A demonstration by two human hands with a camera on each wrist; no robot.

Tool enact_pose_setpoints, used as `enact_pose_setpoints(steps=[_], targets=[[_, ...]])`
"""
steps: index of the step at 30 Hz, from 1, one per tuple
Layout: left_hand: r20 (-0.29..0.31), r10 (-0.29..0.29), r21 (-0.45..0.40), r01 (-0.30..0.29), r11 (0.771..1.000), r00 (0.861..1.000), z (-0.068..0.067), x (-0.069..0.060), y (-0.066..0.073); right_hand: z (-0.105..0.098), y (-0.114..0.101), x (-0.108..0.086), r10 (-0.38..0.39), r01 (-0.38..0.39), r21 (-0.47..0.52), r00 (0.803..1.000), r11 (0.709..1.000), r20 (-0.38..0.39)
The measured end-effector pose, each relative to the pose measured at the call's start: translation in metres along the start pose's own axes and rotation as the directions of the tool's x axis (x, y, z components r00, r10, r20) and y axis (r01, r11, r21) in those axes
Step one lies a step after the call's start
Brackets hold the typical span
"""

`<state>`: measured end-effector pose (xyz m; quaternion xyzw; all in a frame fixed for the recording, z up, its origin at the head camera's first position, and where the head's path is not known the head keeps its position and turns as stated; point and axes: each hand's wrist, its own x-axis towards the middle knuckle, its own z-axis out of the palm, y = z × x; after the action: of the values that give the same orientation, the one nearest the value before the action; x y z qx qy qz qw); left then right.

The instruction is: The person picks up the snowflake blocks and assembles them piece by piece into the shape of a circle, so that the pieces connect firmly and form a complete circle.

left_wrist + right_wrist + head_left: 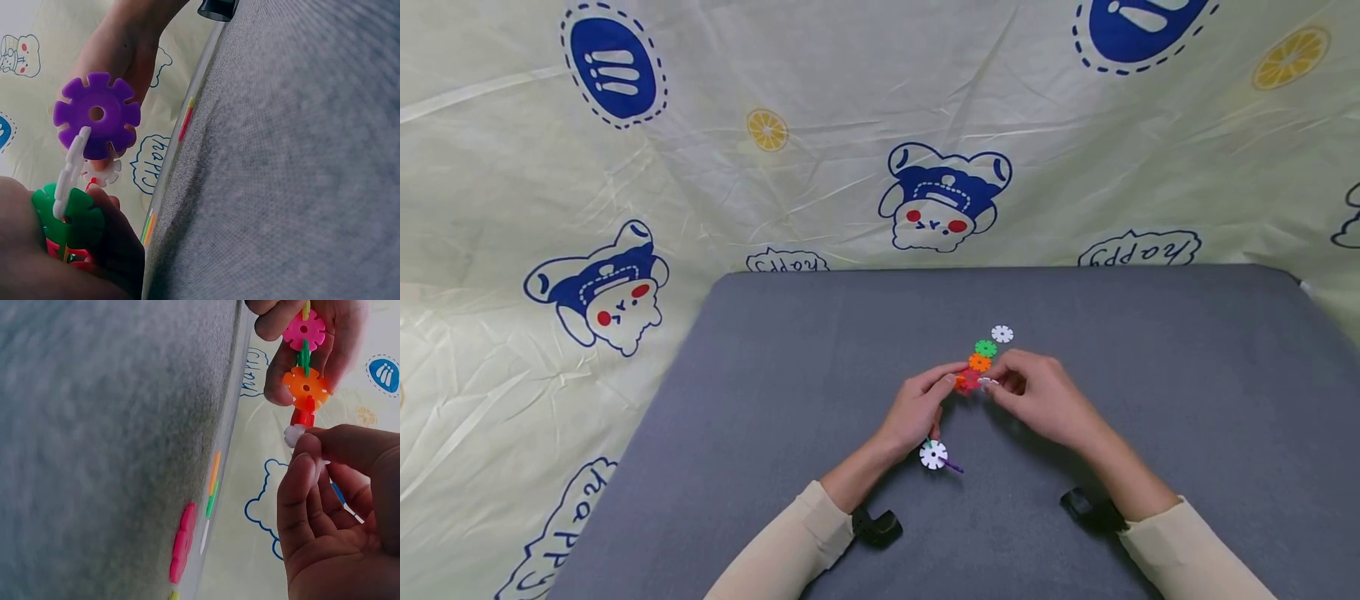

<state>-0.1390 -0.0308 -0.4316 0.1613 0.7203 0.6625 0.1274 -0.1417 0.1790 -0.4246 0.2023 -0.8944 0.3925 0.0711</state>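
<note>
A chain of notched plastic discs is held in my left hand [917, 408]. In the right wrist view it shows a pink disc [304, 329], a green disc [304, 357] edge-on, an orange disc [306, 388] and a red disc [304, 417]. My right hand [1045, 396] pinches a white disc [294, 435] between thumb and finger, against the red one; whether they interlock is hidden. From my left hand hang a white disc [933, 455] and a purple disc [97, 114], with a green disc [69, 215] nearer the palm in the left wrist view.
Beyond my hands, an orange disc [980, 362], a green disc [986, 348] and a white disc [1002, 333] lie in a slanting row on the grey table [820, 333]. A patterned sheet [850, 192] hangs behind the far edge.
</note>
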Motion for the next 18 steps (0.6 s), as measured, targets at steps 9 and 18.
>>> enact_pose_setpoints(steps=[9, 18], targets=[[-0.033, 0.001, 0.019, 0.0, 1.0, 0.999, 0.001, 0.011, -0.022, 0.002, -0.001, 0.002, -0.084, 0.082, -0.054, 0.996, 0.995, -0.043], [-0.03, 0.024, 0.041, -0.022, 0.999, 0.999, 0.0, 0.009, -0.027, 0.005, -0.002, -0.001, -0.071, 0.069, -0.056, 0.997, 0.996, -0.031]])
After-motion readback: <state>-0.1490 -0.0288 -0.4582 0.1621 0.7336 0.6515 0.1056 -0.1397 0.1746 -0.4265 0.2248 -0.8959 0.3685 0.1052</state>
